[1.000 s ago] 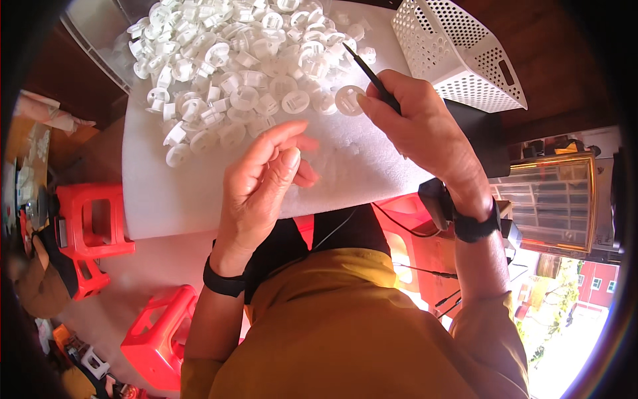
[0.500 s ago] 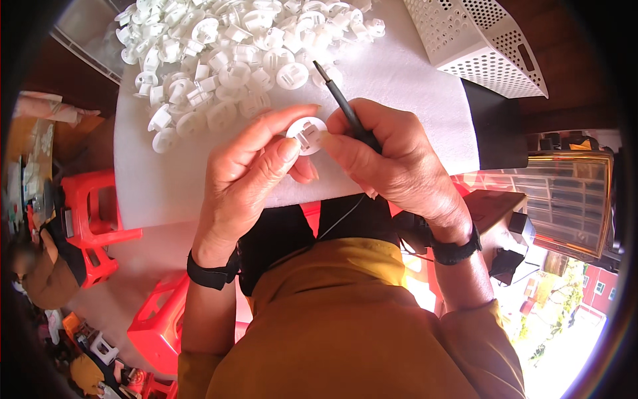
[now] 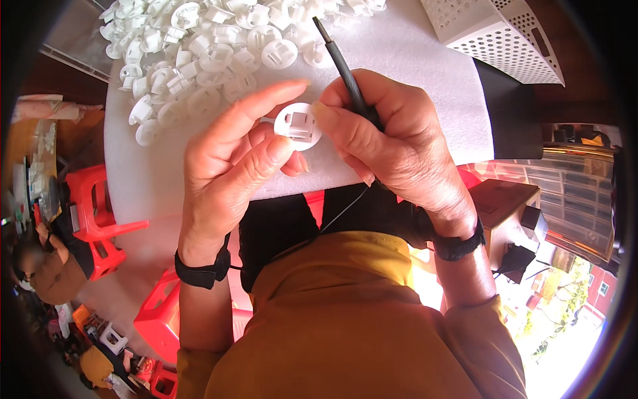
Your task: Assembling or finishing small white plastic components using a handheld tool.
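My left hand pinches a small round white plastic part between thumb and fingers. The part is a disc with rectangular openings through its middle, its flat face toward me. My right hand is closed around a slim dark tool, shaped like a pen with a narrow metal tip pointing away from me; its exact kind I cannot tell. The right thumb meets the disc's upper right edge, while the tool's tip stays apart from the disc. Beyond my hands lies a heap of similar white parts.
White foam sheeting covers the table. A perforated white basket stands at the far right. Red stools are on the left, where other people sit farther off. At right are a brown box and a bright opening.
The disc has turned in my fingers, so its openings face differently. My left fingers have shifted along its rim. The heap and table sit slightly higher and farther left in view.
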Tool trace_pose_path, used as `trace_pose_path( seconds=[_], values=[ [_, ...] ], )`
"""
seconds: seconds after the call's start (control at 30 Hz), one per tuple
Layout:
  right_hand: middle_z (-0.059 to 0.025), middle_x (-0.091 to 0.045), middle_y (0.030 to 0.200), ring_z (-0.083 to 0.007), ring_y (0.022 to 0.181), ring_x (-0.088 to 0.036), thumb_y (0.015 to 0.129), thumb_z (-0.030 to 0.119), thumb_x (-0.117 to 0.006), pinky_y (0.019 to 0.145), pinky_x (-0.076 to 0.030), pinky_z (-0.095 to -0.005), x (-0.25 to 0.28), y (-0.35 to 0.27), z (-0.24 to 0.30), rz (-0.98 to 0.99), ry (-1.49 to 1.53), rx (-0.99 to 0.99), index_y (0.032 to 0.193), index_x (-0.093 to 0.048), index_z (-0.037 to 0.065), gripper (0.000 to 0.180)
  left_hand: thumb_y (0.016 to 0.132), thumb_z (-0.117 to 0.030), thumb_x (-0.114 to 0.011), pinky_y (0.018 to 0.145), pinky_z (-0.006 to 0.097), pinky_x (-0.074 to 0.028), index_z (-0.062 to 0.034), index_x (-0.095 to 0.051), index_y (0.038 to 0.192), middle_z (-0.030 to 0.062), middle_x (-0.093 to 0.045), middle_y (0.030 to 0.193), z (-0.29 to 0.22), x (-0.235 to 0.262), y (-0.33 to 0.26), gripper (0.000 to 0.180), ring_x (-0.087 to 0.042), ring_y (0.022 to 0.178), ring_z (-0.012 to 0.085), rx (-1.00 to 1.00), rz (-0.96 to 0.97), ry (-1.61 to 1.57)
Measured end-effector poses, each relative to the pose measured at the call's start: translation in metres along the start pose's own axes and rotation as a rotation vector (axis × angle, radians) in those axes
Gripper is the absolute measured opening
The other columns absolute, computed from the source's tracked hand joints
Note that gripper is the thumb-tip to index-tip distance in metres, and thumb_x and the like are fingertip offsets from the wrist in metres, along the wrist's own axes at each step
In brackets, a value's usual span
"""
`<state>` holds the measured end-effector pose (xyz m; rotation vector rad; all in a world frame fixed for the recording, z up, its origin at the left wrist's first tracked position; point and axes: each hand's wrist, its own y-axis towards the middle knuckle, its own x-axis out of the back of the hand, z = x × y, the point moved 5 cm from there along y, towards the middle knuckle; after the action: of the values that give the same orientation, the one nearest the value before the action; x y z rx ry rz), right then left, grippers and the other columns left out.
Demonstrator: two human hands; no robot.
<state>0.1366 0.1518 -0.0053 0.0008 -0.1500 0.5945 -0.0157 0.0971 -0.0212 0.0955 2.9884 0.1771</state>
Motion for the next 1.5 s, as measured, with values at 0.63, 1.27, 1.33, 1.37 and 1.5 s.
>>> trace_pose_path(
  seconds=[0.63,1.27,1.33,1.37,1.5],
  values=[
    [0.0013,-0.052,0.06,-0.0028,0.047,-0.043,0.091,0.014,-0.063,0.042,-0.033,-0.0187,-0.014,-0.002,0.007,-0.001,0.147,-0.098,0.087,-0.056,-0.001,0.017,0.092,-0.009,-0.058,0.067,0.026,-0.052,0.0025,-0.052,0.116,0.0103,-0.061,0.099,0.002,0.004,0.001,0.027,-0.06,0.075,0.0134,-0.191,-0.095,-0.078],
    [-0.0051,-0.067,0.076,-0.0009,0.049,-0.045,0.088,0.008,-0.065,0.043,-0.036,-0.0168,-0.015,-0.001,-0.001,0.074,0.1,-0.101,0.093,-0.059,-0.001,0.011,0.094,-0.011,-0.053,0.072,0.028,-0.052,0.0076,-0.054,0.122,0.0174,-0.059,0.119,0.001,0.011,-0.001,0.034,-0.06,0.098,0.0189,-0.189,-0.007,0.078],
    [-0.0048,-0.067,0.076,-0.0009,0.049,-0.045,0.088,0.007,-0.065,0.043,-0.036,-0.0169,-0.015,0.0,0.0,0.057,0.089,-0.031,0.093,-0.059,-0.001,0.011,0.094,-0.01,-0.053,0.072,0.028,-0.052,0.0076,-0.055,0.122,0.0171,-0.059,0.118,0.001,0.01,-0.001,0.033,-0.06,0.098,0.0189,-0.195,-0.005,0.077],
    [-0.0048,-0.067,0.076,-0.0009,0.049,-0.045,0.088,0.007,-0.065,0.043,-0.036,-0.0169,-0.015,-0.001,0.0,0.057,0.089,-0.033,0.093,-0.059,-0.001,0.011,0.093,-0.01,-0.053,0.073,0.028,-0.052,0.0077,-0.055,0.121,0.0168,-0.059,0.118,0.001,0.009,-0.001,0.033,-0.06,0.098,0.0187,-0.195,-0.016,0.074],
    [-0.0045,-0.067,0.076,-0.0008,0.049,-0.045,0.088,0.007,-0.065,0.043,-0.036,-0.0169,-0.015,-0.001,-0.001,0.063,0.044,-0.047,0.093,-0.059,-0.001,0.011,0.093,-0.01,-0.052,0.074,0.027,-0.051,0.0079,-0.055,0.12,0.0157,-0.06,0.117,0.001,0.01,-0.001,0.032,-0.06,0.098,0.0182,-0.206,-0.013,0.097]
  ],
)
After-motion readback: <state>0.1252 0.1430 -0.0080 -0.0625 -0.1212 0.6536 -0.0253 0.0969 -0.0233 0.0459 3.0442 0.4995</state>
